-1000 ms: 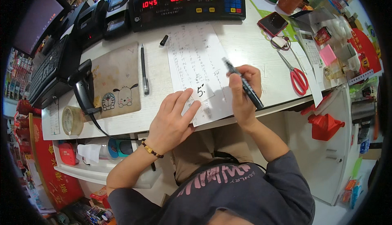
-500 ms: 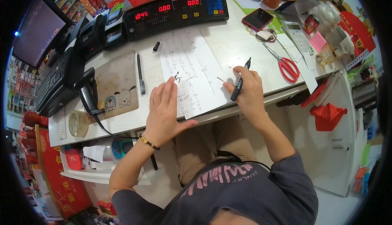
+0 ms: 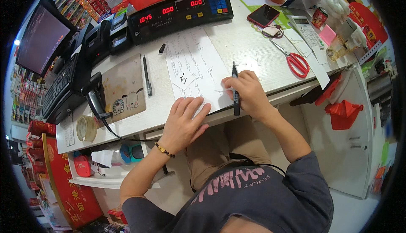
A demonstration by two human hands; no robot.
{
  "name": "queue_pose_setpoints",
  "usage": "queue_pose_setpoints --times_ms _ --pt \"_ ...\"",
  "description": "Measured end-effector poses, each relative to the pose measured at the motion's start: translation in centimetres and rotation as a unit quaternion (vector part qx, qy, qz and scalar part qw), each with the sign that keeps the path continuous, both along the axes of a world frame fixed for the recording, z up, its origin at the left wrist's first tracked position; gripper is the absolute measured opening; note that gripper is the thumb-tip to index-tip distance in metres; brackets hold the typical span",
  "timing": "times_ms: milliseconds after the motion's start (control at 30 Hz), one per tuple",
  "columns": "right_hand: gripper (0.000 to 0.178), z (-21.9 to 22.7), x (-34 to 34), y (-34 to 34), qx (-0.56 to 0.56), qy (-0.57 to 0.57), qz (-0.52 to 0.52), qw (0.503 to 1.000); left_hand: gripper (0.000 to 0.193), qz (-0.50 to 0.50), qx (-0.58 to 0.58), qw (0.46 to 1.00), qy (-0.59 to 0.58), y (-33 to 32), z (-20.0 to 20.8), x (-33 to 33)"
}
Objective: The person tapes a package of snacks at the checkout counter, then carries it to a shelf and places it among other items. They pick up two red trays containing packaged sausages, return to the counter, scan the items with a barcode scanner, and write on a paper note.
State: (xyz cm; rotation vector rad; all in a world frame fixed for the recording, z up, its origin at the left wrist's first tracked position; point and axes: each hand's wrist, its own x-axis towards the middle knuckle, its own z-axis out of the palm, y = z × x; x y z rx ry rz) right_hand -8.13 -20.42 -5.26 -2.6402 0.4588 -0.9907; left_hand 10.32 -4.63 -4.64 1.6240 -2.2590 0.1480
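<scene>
My left hand rests with fingers spread over the near edge of a handwritten white sheet. Just beyond its fingertips, a small paper slip with a bold black mark lies on the sheet. My right hand is closed around a black marker pen, whose uncapped tip points away from me. Its fingertips are beside the sheet's right edge, where another pale slip seems to lie; whether they touch it I cannot tell. A small black cap lies by the sheet's left edge.
Left of the sheet are a pen, a tan mat, a barcode scanner and a tape roll. A scale display stands behind. To the right lie red-handled scissors, a phone and a calculator.
My left hand has slid right onto the sheet's near edge, uncovering the marked slip. My right hand has shifted left, and the marker has turned to point straight away from me.
</scene>
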Motion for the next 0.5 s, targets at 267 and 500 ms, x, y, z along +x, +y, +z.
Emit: queue_pose_setpoints --times_ms 267,500 --pt "0.016 0.1 1.5 0.2 0.007 -0.030 0.105 0.994 0.058 0.015 -0.007 0.999 0.028 0.0 -0.2 -0.1" --pt "0.025 -0.2 0.4 -0.1 0.199 -0.124 -0.024 0.972 0.062 0.027 0.010 0.999 0.019 -0.1 -0.5 -0.2"
